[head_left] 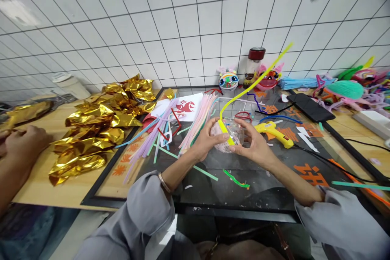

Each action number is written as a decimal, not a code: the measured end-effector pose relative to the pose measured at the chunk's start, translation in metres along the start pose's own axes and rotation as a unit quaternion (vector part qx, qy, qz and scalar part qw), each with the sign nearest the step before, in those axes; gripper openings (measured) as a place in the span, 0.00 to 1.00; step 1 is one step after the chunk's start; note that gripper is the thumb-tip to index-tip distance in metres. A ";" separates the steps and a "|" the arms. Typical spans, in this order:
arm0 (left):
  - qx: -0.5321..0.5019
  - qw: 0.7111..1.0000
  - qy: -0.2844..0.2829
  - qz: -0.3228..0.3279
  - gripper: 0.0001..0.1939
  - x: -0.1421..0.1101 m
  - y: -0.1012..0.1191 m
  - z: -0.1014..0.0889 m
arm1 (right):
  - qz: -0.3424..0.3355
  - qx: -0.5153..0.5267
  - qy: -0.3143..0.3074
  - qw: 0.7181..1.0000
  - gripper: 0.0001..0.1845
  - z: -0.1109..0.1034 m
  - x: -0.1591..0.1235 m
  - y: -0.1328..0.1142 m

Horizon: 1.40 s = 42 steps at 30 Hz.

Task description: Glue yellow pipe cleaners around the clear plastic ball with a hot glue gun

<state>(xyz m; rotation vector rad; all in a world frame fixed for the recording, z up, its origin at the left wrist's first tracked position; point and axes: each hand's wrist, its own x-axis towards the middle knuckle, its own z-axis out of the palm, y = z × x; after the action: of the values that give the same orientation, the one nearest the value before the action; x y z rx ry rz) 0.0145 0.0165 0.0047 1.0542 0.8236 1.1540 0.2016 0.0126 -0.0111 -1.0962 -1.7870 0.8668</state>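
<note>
Between my two hands, above the dark board, is a clear plastic ball (237,131) with pale pink stuff inside. A yellow pipe cleaner (248,88) lies across the ball's front and rises in a long curve to the upper right. My left hand (211,138) grips the ball's left side, with the thumb near the yellow strip. On the right side, my right hand (252,141) holds the ball with curved fingers, its thumb at the strip's lower end. Just right of that hand rests a yellow glue gun (276,133).
Pastel pipe cleaners (149,140) and crumpled gold foil (91,130) lie to the left, near another person's hand (29,142). Red-handled scissors (243,117), a jar (253,67) and decorated balls (228,80) are behind. A black phone (311,106) sits right; the glue gun's cord trails rightward.
</note>
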 end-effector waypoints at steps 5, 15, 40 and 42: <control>0.050 0.998 0.023 0.020 0.47 0.001 -0.002 0.002 | -0.018 -0.027 0.021 0.999 0.45 0.003 -0.002 -0.003; 0.038 0.997 0.072 0.000 0.39 0.010 0.001 -0.005 | 0.005 0.050 0.055 0.997 0.29 0.007 -0.001 0.012; 0.147 0.980 0.108 0.084 0.40 0.031 -0.019 -0.013 | -0.171 -0.339 0.094 0.920 0.17 -0.032 0.008 0.026; 0.159 0.976 0.112 0.099 0.39 0.030 -0.024 -0.015 | -0.224 -0.330 0.043 0.916 0.17 -0.013 0.001 0.012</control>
<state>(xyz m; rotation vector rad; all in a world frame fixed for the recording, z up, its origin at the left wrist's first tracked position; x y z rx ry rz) 0.0145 0.0472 -0.0222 1.3075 1.1280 1.3561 0.2170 0.0194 -0.0166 -1.0247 -2.1956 -0.0823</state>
